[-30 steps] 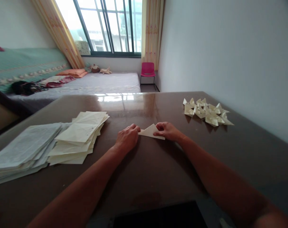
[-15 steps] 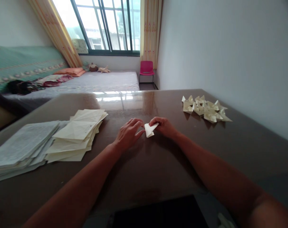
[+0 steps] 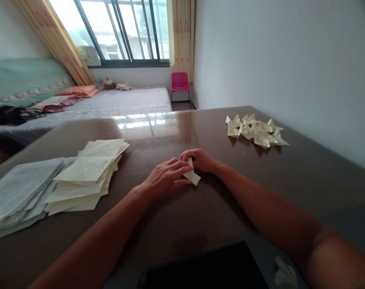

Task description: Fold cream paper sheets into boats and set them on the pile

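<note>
The folded paper [image 3: 195,178] is between the two hands, over the middle of the brown table [image 3: 158,228]. The right hand [image 3: 199,159] is on its far side, with fingers curled around the far end of the paper and grasping it. The left hand [image 3: 167,173] comes from the left with fingers stretched across the paper and the thumb nearer, apart from them; I cannot tell whether it pinches the paper or only rests against it. One end pokes out on the near side, tilted to the right.

For clean creasing, the right hand would do best to hold its end steady while the left lines up the edges, then presses along the whole fold with a fingertip. A light grip should suit, since thin paper could buckle or slip out of line.

On the left lie cream sheets [image 3: 83,168] beside grey sheets [image 3: 26,184]; at the far right sit pointed paper shapes [image 3: 262,138].
</note>
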The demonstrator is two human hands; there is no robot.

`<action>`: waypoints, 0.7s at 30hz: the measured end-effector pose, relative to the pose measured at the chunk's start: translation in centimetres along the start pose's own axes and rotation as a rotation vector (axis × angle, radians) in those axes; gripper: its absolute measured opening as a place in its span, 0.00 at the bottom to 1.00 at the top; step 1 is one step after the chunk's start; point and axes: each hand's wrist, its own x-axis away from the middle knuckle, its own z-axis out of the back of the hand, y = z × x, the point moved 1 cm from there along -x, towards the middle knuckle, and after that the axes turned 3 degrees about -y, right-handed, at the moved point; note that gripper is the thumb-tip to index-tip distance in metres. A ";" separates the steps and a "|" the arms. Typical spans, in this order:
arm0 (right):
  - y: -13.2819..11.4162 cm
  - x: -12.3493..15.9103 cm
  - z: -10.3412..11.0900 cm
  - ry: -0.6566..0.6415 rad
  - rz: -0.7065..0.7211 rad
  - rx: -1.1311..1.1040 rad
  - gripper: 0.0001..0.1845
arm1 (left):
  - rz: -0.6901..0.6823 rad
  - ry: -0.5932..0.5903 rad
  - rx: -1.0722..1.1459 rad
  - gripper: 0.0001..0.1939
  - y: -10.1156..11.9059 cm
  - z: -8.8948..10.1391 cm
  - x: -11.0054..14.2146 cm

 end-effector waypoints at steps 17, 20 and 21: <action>-0.3 -0.4 0.6 0.012 -0.061 0.363 0.21 | 0.026 -0.093 -0.074 0.14 0.6 -0.9 -0.8; -1.3 0.3 2.0 -0.013 -0.257 0.445 0.16 | 0.074 -0.076 -0.109 0.13 0.4 -1.0 -0.8; -1.8 0.7 2.5 -0.057 -0.326 0.462 0.12 | 0.091 -0.071 -0.125 0.12 0.3 -1.0 -0.8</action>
